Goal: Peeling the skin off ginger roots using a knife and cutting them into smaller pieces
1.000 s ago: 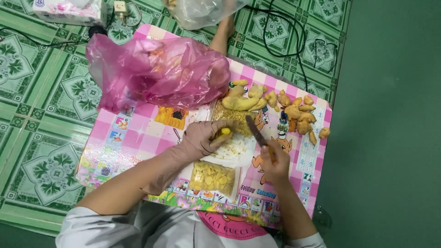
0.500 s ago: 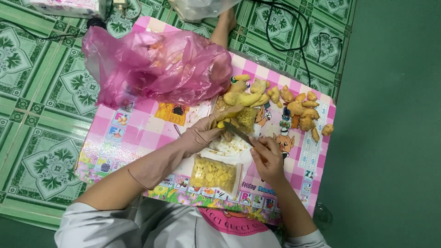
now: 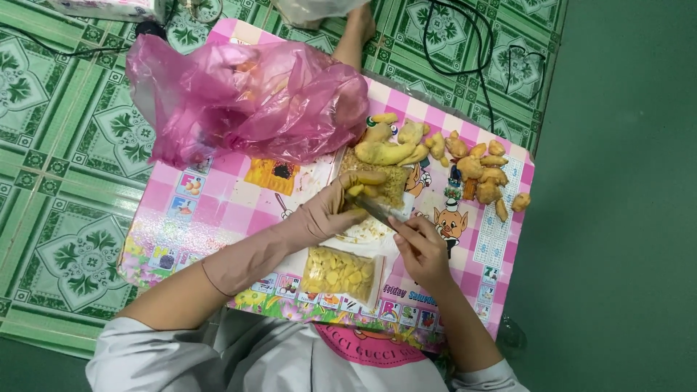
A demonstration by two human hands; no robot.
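Note:
My left hand [image 3: 330,210], in a long beige glove, grips a yellowish ginger piece [image 3: 369,179] over the pink checked mat [image 3: 218,207]. My bare right hand [image 3: 421,247] holds a knife [image 3: 374,210] whose blade points up-left and meets the left hand's fingers under the ginger. Just beyond the hands lies a mound of peelings [image 3: 396,186]. A clear bag of cut ginger slices [image 3: 339,271] rests near my body, below the hands.
A crumpled pink plastic bag [image 3: 247,98] covers the mat's far left. Whole ginger roots [image 3: 388,141] and several smaller knobs [image 3: 483,170] lie at the far right. Black cables [image 3: 465,54] run over the green patterned floor tiles. Someone's foot [image 3: 356,33] touches the mat's far edge.
The left hand has shifted up-right towards the peelings with the ginger. The right hand dropped lower and the knife now lies against the left fingers. The camera view moved slightly.

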